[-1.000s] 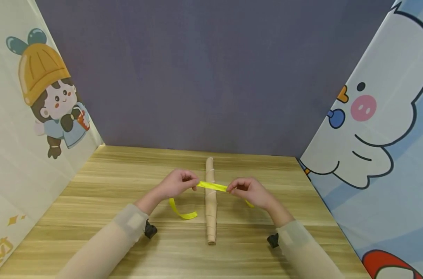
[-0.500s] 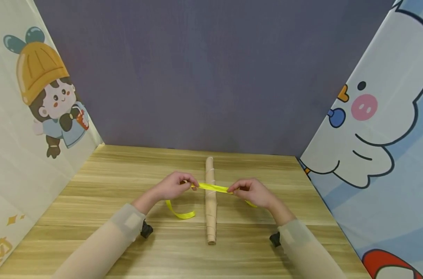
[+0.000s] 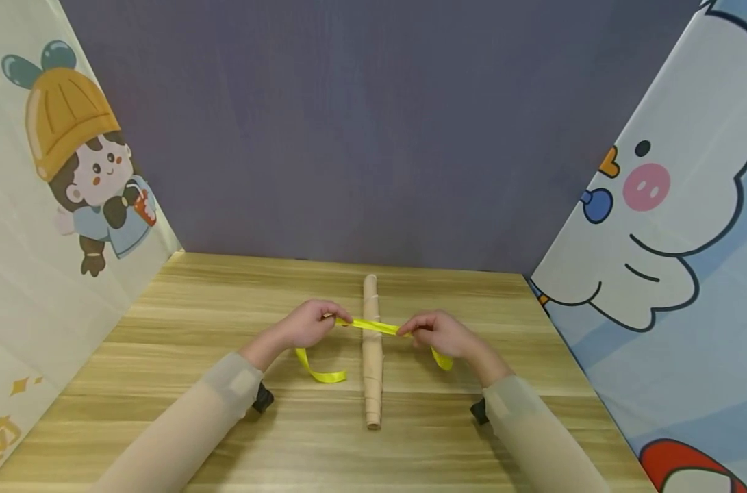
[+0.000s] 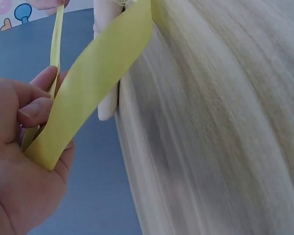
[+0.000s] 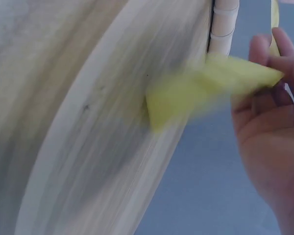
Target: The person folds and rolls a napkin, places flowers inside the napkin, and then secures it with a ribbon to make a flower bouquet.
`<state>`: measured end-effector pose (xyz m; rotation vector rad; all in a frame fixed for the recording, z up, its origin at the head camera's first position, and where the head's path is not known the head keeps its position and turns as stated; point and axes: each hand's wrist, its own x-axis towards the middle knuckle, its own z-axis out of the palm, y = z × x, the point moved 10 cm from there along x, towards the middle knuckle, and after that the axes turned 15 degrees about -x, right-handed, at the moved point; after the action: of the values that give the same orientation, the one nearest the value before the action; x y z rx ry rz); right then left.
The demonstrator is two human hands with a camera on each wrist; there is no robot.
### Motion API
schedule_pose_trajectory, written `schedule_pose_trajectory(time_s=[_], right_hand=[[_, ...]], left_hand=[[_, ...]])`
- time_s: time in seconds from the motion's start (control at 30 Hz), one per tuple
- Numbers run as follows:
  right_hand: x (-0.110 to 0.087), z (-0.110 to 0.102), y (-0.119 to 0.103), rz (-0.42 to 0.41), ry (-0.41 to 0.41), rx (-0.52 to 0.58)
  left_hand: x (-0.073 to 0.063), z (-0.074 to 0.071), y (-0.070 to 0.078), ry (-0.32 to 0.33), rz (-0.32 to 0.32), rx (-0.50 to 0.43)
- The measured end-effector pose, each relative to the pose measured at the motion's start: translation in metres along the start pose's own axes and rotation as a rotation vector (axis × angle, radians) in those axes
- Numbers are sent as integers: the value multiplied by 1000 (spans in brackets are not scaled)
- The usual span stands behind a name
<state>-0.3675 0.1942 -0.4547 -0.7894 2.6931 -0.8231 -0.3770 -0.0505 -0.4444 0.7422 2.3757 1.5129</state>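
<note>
A yellow ribbon runs taut between both hands, crossing over a rolled-up tube of brown paper that lies lengthwise on the table. My left hand pinches the ribbon between thumb and fingers left of the roll; from it a loose tail curls down toward the tabletop. On the other side my right hand pinches the ribbon too, and a shorter tail hangs below it. In the right wrist view that tail is blurred. In the left wrist view the wide tail loops out past the palm.
The wood-grain table ends at a dark grey back panel. Cartoon-printed panels, the left one and the right one, flank it. A small black device sits under the left wrist, with another under the right.
The tail below my right hand has swung out and shows more. Both hands have shifted only slightly, still holding the ribbon over the paper roll, which stays in place.
</note>
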Motion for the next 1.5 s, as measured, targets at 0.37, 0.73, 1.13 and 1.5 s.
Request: schedule_pose_trajectory(time_s=[0.37,0.73,1.13,1.5], right_hand=[[18,-4,10,65,38,25],[32,9,12,83,-19,-21],[46,5,22,103,-13,4],[63,-14,39,152,122,16]], left_hand=[[10,-1,-6,48,13,29],[19,-6,-12,80,-16,7],[35,-10,-14,84,-30,2],[57,-16,-22,95,-75,-12]])
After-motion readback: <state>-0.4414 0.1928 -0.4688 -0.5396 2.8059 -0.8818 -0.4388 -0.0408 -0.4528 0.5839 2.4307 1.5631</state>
